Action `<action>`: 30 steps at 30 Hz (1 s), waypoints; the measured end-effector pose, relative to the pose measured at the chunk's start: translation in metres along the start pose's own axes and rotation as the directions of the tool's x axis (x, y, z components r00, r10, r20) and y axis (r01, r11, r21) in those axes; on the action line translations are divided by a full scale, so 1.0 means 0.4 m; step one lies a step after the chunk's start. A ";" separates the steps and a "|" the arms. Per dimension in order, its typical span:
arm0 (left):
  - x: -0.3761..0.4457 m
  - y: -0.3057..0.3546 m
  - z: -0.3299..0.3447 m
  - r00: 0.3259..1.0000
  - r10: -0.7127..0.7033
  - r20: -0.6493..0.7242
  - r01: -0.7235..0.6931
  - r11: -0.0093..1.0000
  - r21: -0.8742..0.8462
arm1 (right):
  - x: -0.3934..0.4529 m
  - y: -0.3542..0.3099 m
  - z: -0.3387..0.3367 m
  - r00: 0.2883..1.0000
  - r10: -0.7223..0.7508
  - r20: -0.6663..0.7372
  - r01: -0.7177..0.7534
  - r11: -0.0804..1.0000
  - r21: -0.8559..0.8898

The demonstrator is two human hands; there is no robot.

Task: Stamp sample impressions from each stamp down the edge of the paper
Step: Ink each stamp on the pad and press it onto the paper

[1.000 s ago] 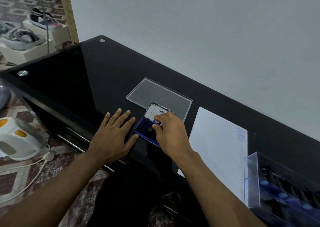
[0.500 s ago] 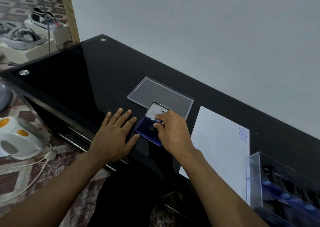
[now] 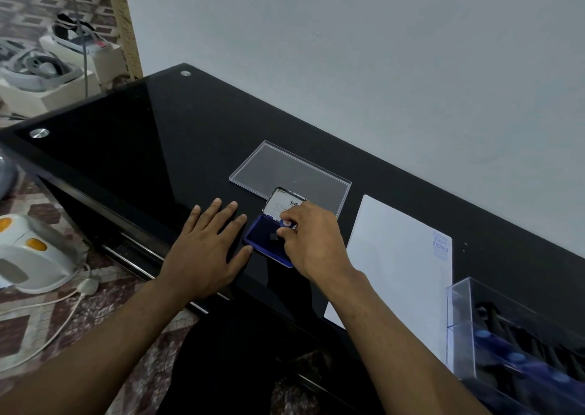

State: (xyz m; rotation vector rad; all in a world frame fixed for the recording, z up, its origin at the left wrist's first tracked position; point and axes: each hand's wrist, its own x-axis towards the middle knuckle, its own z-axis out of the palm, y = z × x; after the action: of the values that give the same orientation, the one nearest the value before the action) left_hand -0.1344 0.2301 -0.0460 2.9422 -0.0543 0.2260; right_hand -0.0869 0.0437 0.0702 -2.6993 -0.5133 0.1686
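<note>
A blue ink pad (image 3: 260, 236) lies open on the black glass table (image 3: 158, 148), its white-labelled lid (image 3: 280, 205) tilted back. My right hand (image 3: 311, 240) pinches a small blue-topped stamp (image 3: 286, 223) and holds it down on the pad. My left hand (image 3: 205, 243) lies flat, fingers spread, on the table, its thumb touching the pad's left edge. To the right lies a white sheet of paper (image 3: 399, 275), with one blue impression (image 3: 440, 246) at its far right corner.
A clear plastic lid (image 3: 285, 169) lies flat behind the pad. A clear box (image 3: 519, 348) holding several dark stamps stands at the right edge. A grey wall runs behind the table. On the floor at left are a white iron (image 3: 28, 253) and headsets on boxes (image 3: 41, 72).
Both hands stay almost in place; my right hand keeps the stamp on the ink pad, with only slight shifts of the fingers.
</note>
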 end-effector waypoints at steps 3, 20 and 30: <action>0.001 0.001 -0.001 1.000 -0.001 0.004 0.001 1.000 0.002 | 0.009 -0.003 -0.004 0.999 0.011 0.047 -0.011 1.000 -0.008; 0.001 0.001 -0.012 0.999 -0.015 0.035 0.016 1.000 -0.022 | -0.009 0.015 0.000 0.999 -0.008 -0.054 0.011 0.998 0.056; 0.051 0.103 -0.044 0.999 0.049 -0.011 -0.050 0.990 -0.129 | -0.075 0.111 -0.043 0.966 0.098 -0.238 -0.050 0.978 0.201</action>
State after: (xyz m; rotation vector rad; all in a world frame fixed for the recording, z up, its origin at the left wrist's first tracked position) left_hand -0.1189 0.1928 -0.0179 2.8128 -0.1359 0.2316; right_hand -0.0970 -0.0117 0.0697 -2.5029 -0.3040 -0.0937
